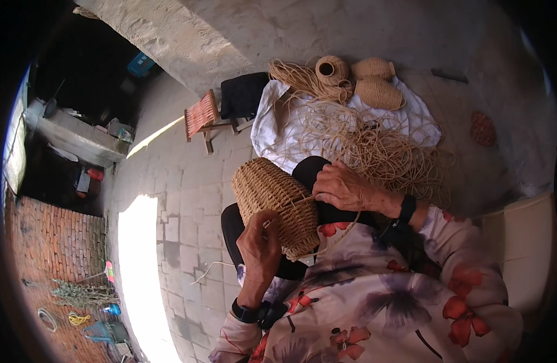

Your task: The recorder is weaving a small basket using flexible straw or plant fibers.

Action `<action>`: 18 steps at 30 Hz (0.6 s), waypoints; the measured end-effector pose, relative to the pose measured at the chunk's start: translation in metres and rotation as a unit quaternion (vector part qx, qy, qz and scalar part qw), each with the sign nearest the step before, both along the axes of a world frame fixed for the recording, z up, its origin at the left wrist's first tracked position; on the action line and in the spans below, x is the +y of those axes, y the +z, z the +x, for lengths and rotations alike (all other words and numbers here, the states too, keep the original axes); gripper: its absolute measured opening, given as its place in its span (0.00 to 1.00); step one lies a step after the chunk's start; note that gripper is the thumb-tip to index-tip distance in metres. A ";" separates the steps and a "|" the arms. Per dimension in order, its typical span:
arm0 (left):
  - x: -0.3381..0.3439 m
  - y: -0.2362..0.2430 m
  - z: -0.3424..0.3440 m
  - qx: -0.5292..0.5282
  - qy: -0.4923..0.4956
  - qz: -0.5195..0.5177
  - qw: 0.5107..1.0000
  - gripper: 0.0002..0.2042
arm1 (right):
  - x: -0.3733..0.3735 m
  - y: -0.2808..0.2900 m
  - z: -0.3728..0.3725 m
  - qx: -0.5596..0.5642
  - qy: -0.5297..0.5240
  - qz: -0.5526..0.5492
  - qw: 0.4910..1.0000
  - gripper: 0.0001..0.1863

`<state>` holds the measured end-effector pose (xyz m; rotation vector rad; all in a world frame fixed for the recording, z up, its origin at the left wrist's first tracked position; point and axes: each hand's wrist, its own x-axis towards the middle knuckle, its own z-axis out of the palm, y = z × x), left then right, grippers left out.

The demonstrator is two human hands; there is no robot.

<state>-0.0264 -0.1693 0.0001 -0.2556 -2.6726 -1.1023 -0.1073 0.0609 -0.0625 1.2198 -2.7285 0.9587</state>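
A woven straw basket (267, 187) lies on its side across my lap, over dark trousers. My left hand (258, 245) is closed against its near side, thumb and forefinger drawn together; what they pinch is too small to make out. At the basket's right end, my right hand (342, 186) pinches a strand of straw cord (301, 200) that runs from the weave. Another length of cord (345, 235) hangs below the right hand and curves back towards the basket's lower end.
Beyond my knees, a white cloth (272, 130) bears a tangled heap of straw cord (381, 148) and several woven vessels (380, 94). Left of it stand a folding stool (201, 115) and a black cushion-like thing (243, 95). A brick wall (60, 242) rises at far left.
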 end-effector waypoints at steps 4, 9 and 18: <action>0.000 0.000 0.000 0.003 0.000 0.005 1.000 0.05 | 0.014 -0.026 -0.009 -0.047 -0.018 -0.073 0.996 0.05; -0.002 -0.009 -0.004 0.010 -0.021 -0.022 0.999 0.07 | 0.089 -0.065 -0.026 0.097 -0.280 0.049 0.954 0.06; 0.013 0.018 -0.005 -0.103 -0.130 -0.105 0.981 0.17 | 0.006 -0.001 0.033 -0.684 -0.100 -0.340 0.637 0.17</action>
